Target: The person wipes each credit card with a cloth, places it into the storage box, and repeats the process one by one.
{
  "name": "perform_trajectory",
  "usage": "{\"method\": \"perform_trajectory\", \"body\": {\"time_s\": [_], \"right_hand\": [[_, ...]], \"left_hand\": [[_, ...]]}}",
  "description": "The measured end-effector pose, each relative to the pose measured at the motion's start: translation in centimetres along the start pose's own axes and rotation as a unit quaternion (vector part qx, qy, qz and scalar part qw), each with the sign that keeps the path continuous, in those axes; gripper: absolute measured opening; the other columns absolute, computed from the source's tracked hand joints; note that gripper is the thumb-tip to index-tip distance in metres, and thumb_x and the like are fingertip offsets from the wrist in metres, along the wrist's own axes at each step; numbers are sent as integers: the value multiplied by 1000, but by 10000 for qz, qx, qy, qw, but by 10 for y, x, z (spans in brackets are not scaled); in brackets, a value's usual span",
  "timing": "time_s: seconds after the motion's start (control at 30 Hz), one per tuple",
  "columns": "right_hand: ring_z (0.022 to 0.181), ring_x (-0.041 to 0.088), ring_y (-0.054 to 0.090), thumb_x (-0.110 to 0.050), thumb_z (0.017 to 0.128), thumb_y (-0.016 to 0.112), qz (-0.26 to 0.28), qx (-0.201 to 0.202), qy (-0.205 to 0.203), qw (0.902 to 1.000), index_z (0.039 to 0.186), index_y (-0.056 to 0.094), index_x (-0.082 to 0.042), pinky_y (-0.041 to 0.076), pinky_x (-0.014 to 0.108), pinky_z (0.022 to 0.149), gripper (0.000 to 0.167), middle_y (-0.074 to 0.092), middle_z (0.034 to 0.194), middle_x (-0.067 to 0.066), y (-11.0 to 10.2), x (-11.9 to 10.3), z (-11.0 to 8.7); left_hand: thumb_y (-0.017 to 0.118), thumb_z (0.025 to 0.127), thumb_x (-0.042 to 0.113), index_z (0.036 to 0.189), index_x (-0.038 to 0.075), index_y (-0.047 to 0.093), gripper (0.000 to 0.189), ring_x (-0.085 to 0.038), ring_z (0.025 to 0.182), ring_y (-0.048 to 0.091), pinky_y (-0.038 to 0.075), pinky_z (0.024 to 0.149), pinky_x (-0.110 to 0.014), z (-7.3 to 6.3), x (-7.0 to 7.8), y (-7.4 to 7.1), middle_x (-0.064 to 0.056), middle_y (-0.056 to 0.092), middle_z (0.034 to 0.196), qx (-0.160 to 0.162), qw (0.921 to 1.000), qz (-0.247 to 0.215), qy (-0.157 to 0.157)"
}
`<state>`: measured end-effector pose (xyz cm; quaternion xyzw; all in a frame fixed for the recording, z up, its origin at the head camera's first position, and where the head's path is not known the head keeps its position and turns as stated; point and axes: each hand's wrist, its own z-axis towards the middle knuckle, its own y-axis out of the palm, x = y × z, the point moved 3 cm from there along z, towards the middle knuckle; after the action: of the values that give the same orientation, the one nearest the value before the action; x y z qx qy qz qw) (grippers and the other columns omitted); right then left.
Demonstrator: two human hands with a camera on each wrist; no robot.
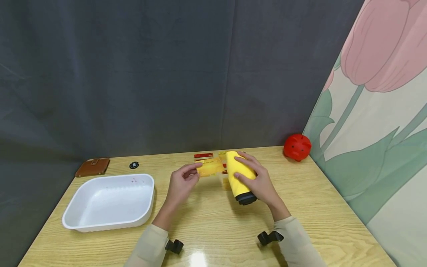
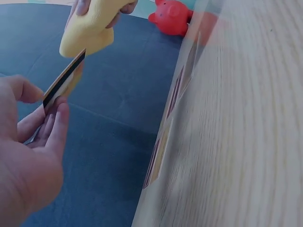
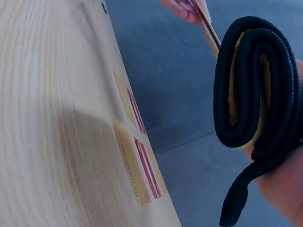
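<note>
My left hand pinches a yellow bank-style card between thumb and fingers above the table; a dark stripe shows on the card's back in the left wrist view. My right hand grips a rolled yellow cloth with a black edge; its coiled black end faces the right wrist camera. The roll's far part is close to the card's right end; whether they touch I cannot tell. Behind and below lie several red and yellow cards on the table, partly hidden by the held card and the cloth.
A white plastic tub stands on the left of the wooden table. Behind it are a brown leather wallet-like item and a black poker chip. A red piggy bank sits at the back right, near the curtain.
</note>
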<state>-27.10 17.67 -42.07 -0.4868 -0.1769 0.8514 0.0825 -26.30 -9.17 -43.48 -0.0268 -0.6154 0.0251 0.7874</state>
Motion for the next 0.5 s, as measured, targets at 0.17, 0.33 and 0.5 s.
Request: {"method": "perform_trajectory", "body": {"time_s": [0.17, 0.33, 0.5], "right_hand": [[124, 7, 55, -12, 92, 79, 99, 21, 96, 9999, 138, 67, -19, 51, 17, 85, 49, 54, 155, 2, -3, -3, 1], [131, 8, 52, -14, 93, 78, 246, -41, 266, 9993, 139, 67, -22, 49, 19, 88, 48, 53, 155, 1, -4, -3, 1], [133, 8, 51, -16, 92, 79, 300, -94, 349, 9989, 138, 67, -27, 49, 20, 88, 49, 53, 155, -4, -4, -4, 1]], "left_hand": [[63, 94, -3, 125, 15, 74, 38, -25, 111, 67, 59, 81, -18, 1, 0, -1, -9, 68, 126, -215, 9997, -54, -92], [67, 96, -2, 119, 9, 77, 27, -23, 100, 73, 62, 83, -23, 3, -1, -4, -14, 72, 117, 69, 9999, -87, -1], [69, 97, 5, 111, 7, 79, 17, -14, 81, 74, 62, 74, -23, 4, 0, -7, -11, 76, 100, 426, 9991, -49, 46]]}}
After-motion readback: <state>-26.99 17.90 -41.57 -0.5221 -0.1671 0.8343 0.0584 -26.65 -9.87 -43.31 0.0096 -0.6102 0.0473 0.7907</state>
